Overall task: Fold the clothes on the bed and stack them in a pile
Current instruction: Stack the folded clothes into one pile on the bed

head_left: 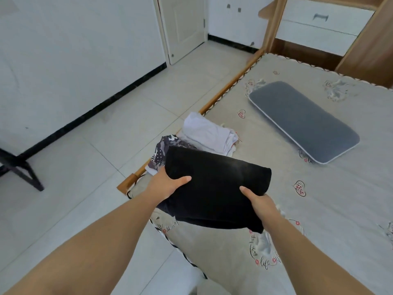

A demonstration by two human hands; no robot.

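I hold the folded black fabric garment [214, 188] at frame centre, my left hand [168, 184] gripping its left edge and my right hand [258, 202] its lower right edge, thumbs lying on top and fingers hidden beneath. Its long axis runs left to right between the hands. The pile, a folded white cloth [209, 134] beside a dark patterned garment [161, 151], lies just beyond it toward upper left on the grey printed bed [319, 209], nearer my left hand.

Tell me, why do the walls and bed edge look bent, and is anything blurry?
Head view: the wide-angle lens bows straight lines near the borders; the wooden bed rail slants. Daylight is soft and even. The folded black garment shows little detail; both forearms at the bottom look stretched.
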